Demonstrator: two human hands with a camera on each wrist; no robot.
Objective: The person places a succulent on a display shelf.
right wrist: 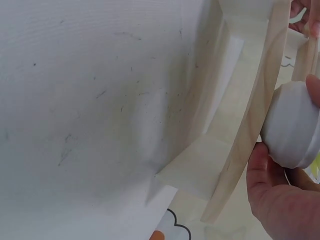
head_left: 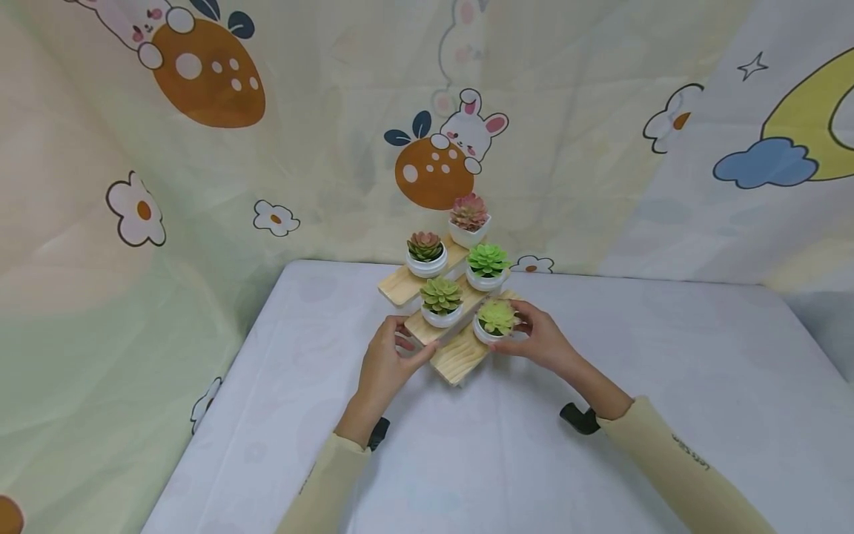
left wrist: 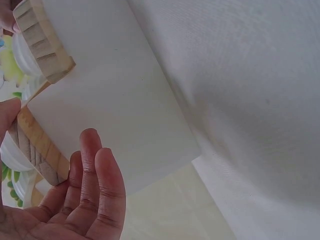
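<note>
A three-step wooden plant stand (head_left: 459, 359) with white supports stands on the white table, set at a slant. My left hand (head_left: 390, 360) holds the near end of its middle board (left wrist: 39, 142), thumb on one side and fingers on the other. On the lowest board, my right hand (head_left: 537, 343) grips a white pot (right wrist: 291, 125) with a yellow-green succulent (head_left: 497, 317); thumb and fingers curl round the pot. Two green succulents, one front-left (head_left: 441, 295) and one behind (head_left: 488, 259), sit in white pots on the middle board.
On the top board are a reddish-green succulent (head_left: 425, 246) and a pink succulent (head_left: 469, 212) in white pots. A printed cloth (head_left: 333, 148) with rabbits and flowers hangs behind the table (head_left: 634, 356). Dark bands (head_left: 579, 419) circle both wrists.
</note>
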